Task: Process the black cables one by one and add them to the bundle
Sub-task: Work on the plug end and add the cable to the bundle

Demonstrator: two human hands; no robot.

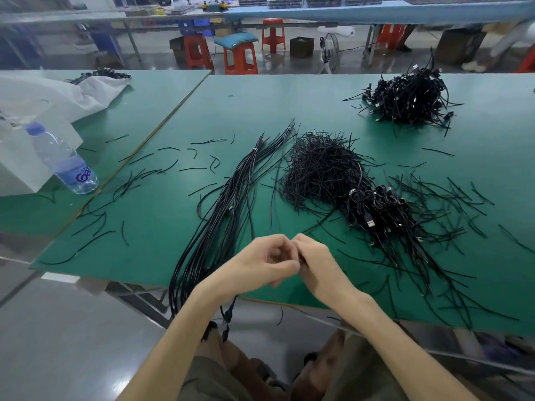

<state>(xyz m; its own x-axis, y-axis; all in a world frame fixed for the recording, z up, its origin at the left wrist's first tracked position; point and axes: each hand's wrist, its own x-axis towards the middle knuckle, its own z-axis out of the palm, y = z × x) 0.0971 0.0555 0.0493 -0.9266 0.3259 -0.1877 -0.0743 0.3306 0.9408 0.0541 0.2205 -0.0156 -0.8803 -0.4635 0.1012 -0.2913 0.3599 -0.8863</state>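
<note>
Left hand (260,263): fingers curled, contents hidden, cannot tell. Right hand (320,266): pinches dark piece (302,260) at left thumb. Cable bundle (231,198) left of left hand.

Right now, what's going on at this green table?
A person works bare-handed at the green table. The left hand and right hand meet at the near edge, fingers curled round a dark piece that is mostly hidden. The bundle of long black cables lies to their left, trailing over the edge. Coiled cables wait to the right.
</note>
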